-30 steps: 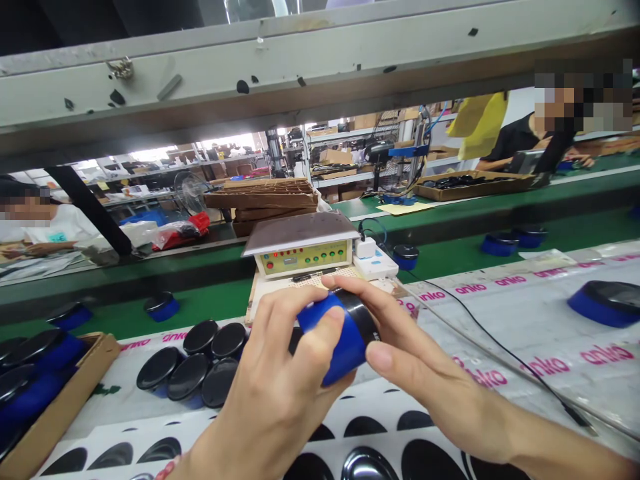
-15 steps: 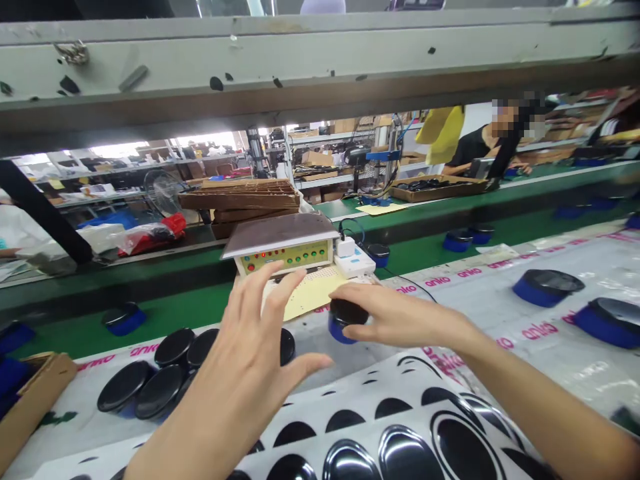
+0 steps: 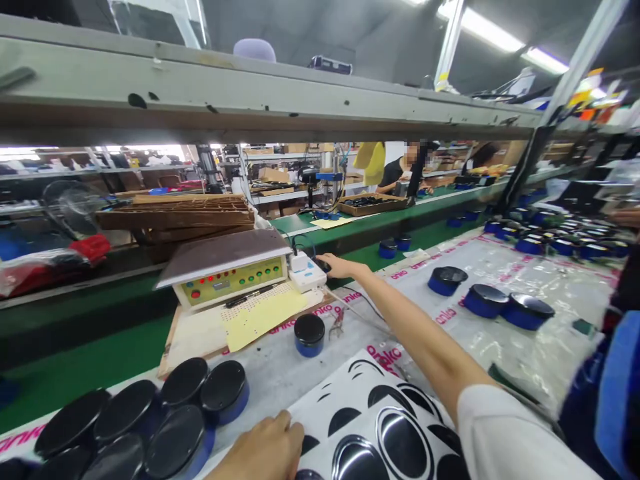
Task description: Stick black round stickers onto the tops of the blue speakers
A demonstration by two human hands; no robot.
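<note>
My left hand is low in the picture with its fingers curled, at the left edge of a white sheet of glossy black round stickers. Whatever its fingers hold, if anything, is hidden. Stretched far forward, my right hand has its fingers around a round blue piece with a black top, mostly covered, just right of the white plug box. Between the hands stands another blue piece with a black top. Several more black-topped pieces cluster at the lower left.
A control box with lit buttons stands at the back, a yellow paper before it. Behind runs a green conveyor. More blue pieces stand on the plastic-covered table to the right. A shelf beam crosses overhead. A co-worker sits beyond.
My right hand has let go of one round blue piece and moved forward to another by the plug box. My left hand has dropped and its fingers have curled. The view has turned right.
</note>
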